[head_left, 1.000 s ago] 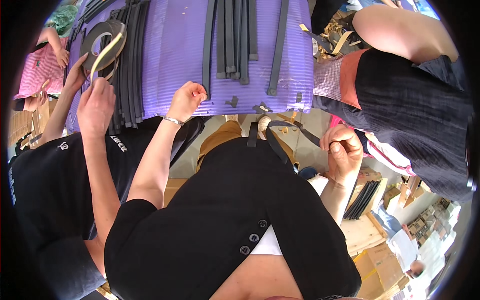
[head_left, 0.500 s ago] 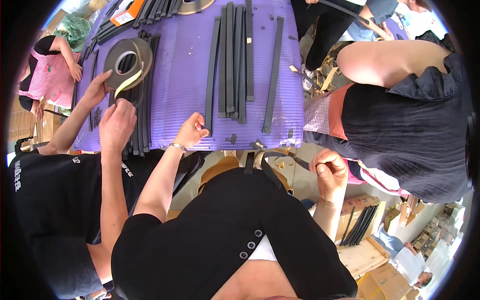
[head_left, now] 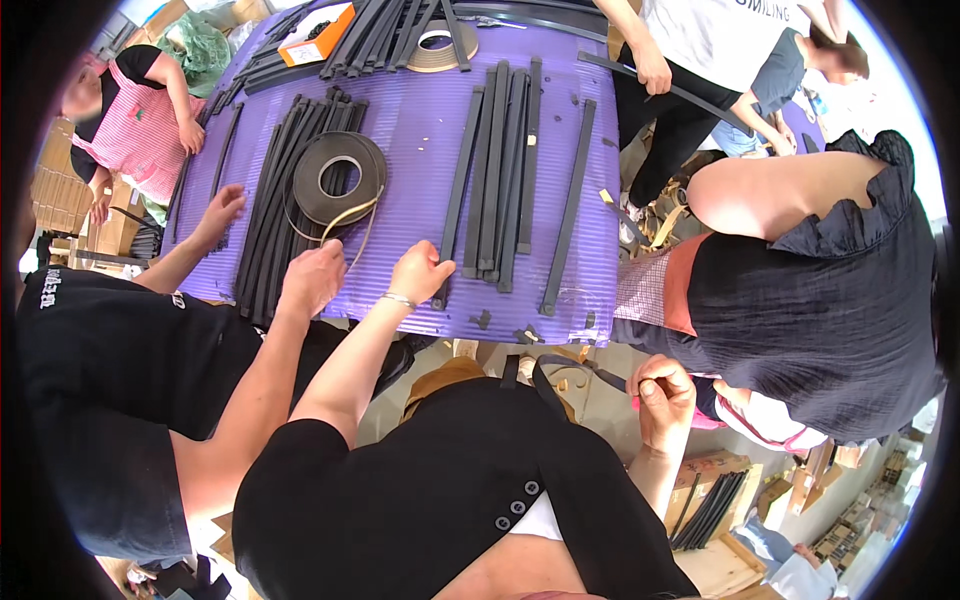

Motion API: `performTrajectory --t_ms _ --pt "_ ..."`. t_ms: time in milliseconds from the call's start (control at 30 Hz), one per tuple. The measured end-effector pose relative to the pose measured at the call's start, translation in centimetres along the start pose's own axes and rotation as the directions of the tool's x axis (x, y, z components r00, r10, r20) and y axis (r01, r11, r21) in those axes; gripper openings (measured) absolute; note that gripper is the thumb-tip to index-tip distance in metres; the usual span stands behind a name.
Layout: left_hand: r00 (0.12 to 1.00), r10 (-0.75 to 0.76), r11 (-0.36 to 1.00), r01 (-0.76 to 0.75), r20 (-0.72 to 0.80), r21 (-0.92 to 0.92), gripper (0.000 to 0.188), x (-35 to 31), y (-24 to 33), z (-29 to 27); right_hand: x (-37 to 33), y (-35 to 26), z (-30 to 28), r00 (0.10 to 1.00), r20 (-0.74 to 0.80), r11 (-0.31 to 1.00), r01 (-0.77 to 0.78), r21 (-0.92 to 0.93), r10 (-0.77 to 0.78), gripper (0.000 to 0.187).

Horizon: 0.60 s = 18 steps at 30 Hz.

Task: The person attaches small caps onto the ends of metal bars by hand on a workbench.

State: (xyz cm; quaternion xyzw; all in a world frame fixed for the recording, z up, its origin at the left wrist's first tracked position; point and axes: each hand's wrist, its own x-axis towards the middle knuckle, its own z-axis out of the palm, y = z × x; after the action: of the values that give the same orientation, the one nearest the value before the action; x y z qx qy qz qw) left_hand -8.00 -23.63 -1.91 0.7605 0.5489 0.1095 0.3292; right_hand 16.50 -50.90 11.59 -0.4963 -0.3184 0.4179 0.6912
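Note:
My left hand, with a bracelet at its wrist, is closed at the near end of a flat black strip on the purple table. Its thumb lies against that strip, and the other fingers are curled and partly hidden. Beside the strip lies a bundle of similar black strips. Off the table's front edge, my right hand pinches a thin dark flexible strip, which curves left in front of my black top.
On the left, a co-worker's hand holds a pale tape end from a dark tape roll resting on more strips. An orange box and another roll stand farther back. People are close on both sides.
The view has shifted, so the table sits lower. The co-worker's tape roll now lies on the strips, and their other hand has let go. My hands keep nearly the same poses.

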Motion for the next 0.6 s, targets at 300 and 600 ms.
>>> performTrajectory --t_ms 300,600 --pt "0.986 -0.023 0.974 0.06 -0.164 0.22 0.035 3.4 1.6 1.8 0.0 0.4 0.4 1.0 -0.008 0.999 -0.013 -0.036 0.012 0.016" --pt "0.979 -0.043 0.976 0.084 -0.199 0.201 0.029 0.8 0.9 0.7 0.1 0.8 0.2 0.998 -0.056 0.999 -0.006 -0.032 0.004 0.016"
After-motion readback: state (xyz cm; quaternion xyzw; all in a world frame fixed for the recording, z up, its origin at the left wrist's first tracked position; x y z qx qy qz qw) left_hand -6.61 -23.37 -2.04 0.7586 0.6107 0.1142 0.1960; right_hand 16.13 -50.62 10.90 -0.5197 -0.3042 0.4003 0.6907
